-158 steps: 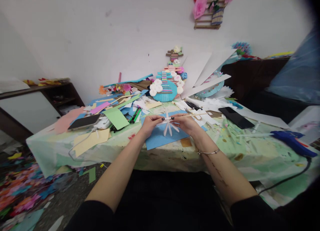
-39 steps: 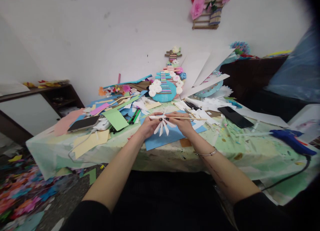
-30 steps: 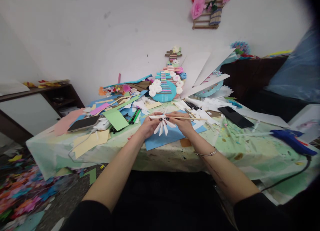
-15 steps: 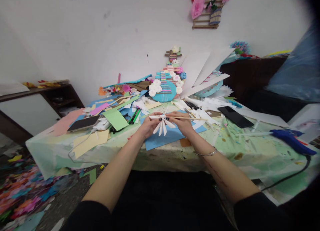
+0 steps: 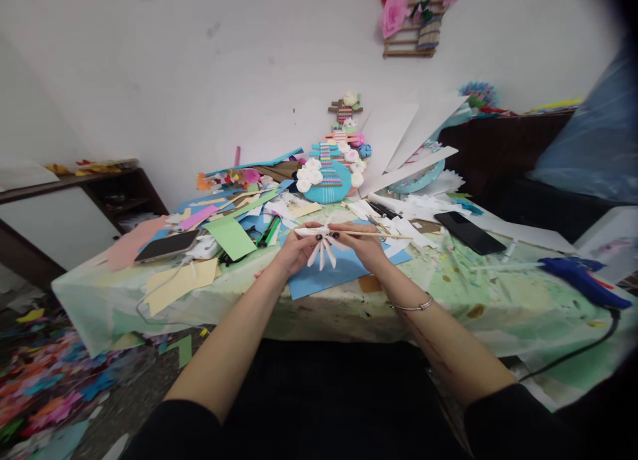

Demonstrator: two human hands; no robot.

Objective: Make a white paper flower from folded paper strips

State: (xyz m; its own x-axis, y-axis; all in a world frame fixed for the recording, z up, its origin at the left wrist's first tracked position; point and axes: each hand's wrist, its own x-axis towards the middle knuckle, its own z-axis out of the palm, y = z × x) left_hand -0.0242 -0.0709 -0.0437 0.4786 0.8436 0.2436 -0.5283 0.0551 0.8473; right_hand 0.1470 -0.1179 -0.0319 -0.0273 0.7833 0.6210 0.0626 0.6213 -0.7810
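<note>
While fingertips pinch them from both sides, the paper petals (image 5: 322, 252) sit bunched on a thin stick (image 5: 386, 234). The left hand (image 5: 295, 248) and right hand (image 5: 363, 244) are each closed on the bunch, seemingly so the loops hang free. The bunch is held just above a blue sheet (image 5: 319, 280) at the near edge of the desk (image 5: 463, 294). A glue gun (image 5: 578, 278) lies by the right edge.

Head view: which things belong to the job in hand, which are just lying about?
In hand: left hand pinches white paper petals on a thin wooden stick held by the right hand, over a blue paper sheet.
Lying about: glue gun, black phone, second phone, green paper, guitar-shaped craft.
</note>
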